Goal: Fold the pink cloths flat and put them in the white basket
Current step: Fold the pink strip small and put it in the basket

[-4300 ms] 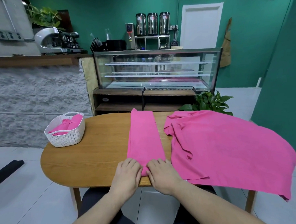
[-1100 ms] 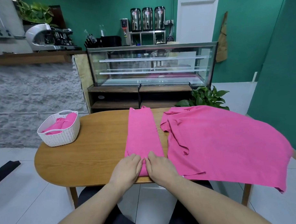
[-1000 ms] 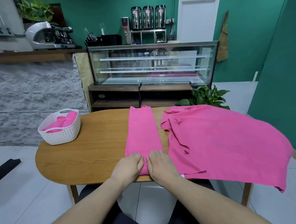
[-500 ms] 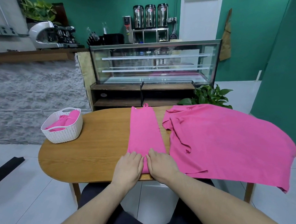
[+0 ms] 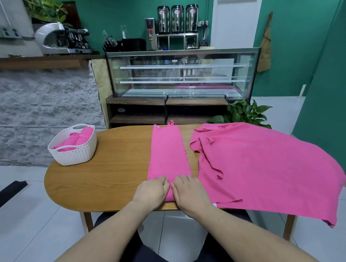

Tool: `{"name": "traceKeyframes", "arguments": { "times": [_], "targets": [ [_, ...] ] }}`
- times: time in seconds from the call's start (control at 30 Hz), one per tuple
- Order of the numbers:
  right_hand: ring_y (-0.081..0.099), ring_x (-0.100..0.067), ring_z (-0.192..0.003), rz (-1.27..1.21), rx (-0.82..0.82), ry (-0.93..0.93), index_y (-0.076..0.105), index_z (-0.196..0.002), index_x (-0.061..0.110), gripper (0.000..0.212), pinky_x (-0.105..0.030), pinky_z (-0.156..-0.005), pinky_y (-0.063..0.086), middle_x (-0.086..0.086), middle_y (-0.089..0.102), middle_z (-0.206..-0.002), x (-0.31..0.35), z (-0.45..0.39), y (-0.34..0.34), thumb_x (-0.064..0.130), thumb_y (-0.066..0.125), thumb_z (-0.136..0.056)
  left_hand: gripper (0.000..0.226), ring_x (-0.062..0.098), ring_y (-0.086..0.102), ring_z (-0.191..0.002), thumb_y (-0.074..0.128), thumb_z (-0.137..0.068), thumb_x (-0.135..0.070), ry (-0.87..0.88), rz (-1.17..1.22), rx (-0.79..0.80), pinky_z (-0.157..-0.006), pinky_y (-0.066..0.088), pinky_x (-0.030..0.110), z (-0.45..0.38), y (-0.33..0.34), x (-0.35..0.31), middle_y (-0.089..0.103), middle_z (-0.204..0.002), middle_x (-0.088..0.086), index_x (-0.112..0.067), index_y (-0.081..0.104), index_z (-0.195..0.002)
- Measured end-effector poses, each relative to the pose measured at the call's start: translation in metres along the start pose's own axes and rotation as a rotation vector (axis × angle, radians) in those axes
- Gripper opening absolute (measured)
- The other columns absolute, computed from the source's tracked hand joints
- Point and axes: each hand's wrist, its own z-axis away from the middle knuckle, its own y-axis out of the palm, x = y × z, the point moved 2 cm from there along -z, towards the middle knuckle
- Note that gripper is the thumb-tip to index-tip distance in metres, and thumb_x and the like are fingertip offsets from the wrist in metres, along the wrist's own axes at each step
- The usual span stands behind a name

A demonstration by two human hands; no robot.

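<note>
The surface is wood with a visible grain and a soft satin sheen, and on it the folded pink cloth and the larger spread pink cloth both look like matt, soft knit fabric with no shine. The white basket is plastic moulded in a woven pattern, dull rather than glossy, with more matt pink cloth inside. Behind, the display case is clear reflective glass over dark wood shelving, the three urns are polished metal, the low wall is rough grey stone, and the floor is smooth pale tile.
</note>
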Motion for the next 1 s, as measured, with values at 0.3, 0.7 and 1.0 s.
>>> {"name": "traceKeyframes", "arguments": {
  "times": [0.3, 0.7, 1.0],
  "targets": [
    [0.065, -0.031, -0.063, -0.103, 0.288, 0.124, 0.051, -0.094, 0.013, 0.028, -0.032, -0.050, 0.031, -0.007, 0.065, -0.075, 0.000, -0.016, -0.006, 0.031, 0.031, -0.102, 0.031, 0.025, 0.051, -0.057, 0.034, -0.099, -0.030, 0.291, -0.151, -0.276, -0.052, 0.041, 0.039, 0.017, 0.013, 0.010, 0.051, -0.066, -0.003, -0.023, 0.049, -0.074],
    [0.049, -0.026, -0.066, 0.032, 0.146, 0.040, 0.053, -0.074, 0.018, 0.026, -0.041, -0.061, 0.041, -0.003, 0.051, -0.069, 0.000, -0.005, -0.008, 0.027, 0.040, -0.096, 0.040, 0.037, 0.062, -0.098, 0.028, -0.104, -0.041, 0.115, -0.116, 0.056, -0.079, 0.045, 0.036, -0.006, -0.011, -0.005, 0.070, -0.104, 0.013, -0.016, 0.059, -0.097],
    [0.059, -0.027, -0.046, -0.144, 0.337, 0.126, 0.049, -0.084, 0.013, 0.030, -0.029, -0.040, 0.029, -0.005, 0.059, -0.060, 0.001, -0.015, -0.010, 0.032, 0.028, -0.095, 0.026, 0.025, 0.050, -0.061, 0.038, -0.095, -0.028, 0.285, -0.311, -0.306, -0.053, 0.033, 0.036, 0.016, 0.009, 0.006, 0.051, -0.067, -0.003, -0.024, 0.051, -0.073]
  ]
}}
